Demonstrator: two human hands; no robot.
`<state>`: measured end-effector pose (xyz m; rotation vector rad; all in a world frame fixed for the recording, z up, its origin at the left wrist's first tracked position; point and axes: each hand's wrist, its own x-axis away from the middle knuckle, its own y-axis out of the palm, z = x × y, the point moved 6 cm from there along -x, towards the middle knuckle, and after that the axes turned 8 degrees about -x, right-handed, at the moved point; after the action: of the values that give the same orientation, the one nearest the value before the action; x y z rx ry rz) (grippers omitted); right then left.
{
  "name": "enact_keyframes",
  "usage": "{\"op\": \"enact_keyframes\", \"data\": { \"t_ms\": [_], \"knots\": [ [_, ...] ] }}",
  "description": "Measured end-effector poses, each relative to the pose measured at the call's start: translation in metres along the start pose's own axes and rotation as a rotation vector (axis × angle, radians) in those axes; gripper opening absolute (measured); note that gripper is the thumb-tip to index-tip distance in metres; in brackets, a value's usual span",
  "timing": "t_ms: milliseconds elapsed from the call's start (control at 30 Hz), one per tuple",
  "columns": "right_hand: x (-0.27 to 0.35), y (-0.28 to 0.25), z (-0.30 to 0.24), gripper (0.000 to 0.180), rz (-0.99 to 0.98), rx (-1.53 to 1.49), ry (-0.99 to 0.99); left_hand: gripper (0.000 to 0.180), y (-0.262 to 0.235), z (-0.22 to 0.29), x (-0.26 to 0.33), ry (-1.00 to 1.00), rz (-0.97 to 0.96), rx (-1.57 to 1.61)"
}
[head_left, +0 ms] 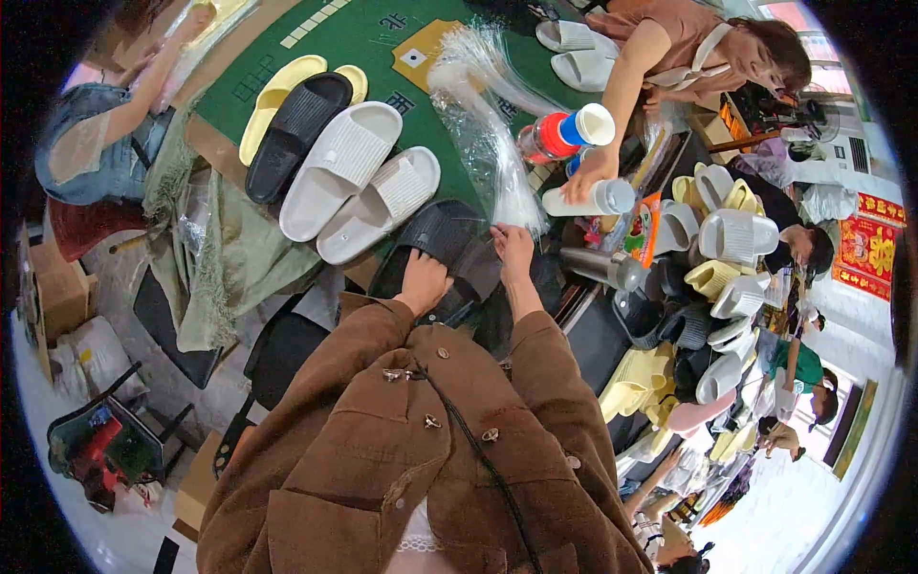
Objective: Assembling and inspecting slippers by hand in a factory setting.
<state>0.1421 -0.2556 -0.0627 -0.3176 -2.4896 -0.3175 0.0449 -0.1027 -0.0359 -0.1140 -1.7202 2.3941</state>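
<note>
A crowded workroom is seen from above, with a green-topped table (373,38) filling the upper middle of the view. At the table's near edge, a pair of black slide sandals (449,253) is being handled by a person in a brown jacket. The left hand (422,280) is pressed flat, fingers together, on the strap of one black sandal. The right hand (513,251) is laid just beside it, its fingertips touching a bundle of clear plastic bags (488,115) that is spread from the near edge toward the far edge. Two white slide sandals (359,177) are set near the left edge, with a black sandal (298,134) and a yellow one (273,100) beyond them. Off the right edge, a heap of white, yellow and dark sandals (712,277) is piled.
</note>
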Motion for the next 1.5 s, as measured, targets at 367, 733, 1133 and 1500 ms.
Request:
{"op": "enact_keyframes", "data": {
  "t_ms": [367,733,1133,1500],
  "knots": [
    [0.001,0.003,0.003,0.027,-0.144,0.254,-0.069,0.035,-0.009,-0.002,0.007,0.036,0.016,0.054],
    [0.013,0.034,-0.012,0.049,-0.217,0.582,-0.046,0.036,-0.014,-0.002,0.02,0.183,0.06,0.075],
    [0.02,0.059,-0.018,0.021,-0.33,0.514,-0.09,0.043,-0.015,-0.004,0.022,0.219,0.007,0.092],
    [0.067,0.054,-0.045,0.022,-0.343,0.612,-0.49,0.014,-0.076,-0.017,0.025,0.094,0.247,0.501]
  ]
}}
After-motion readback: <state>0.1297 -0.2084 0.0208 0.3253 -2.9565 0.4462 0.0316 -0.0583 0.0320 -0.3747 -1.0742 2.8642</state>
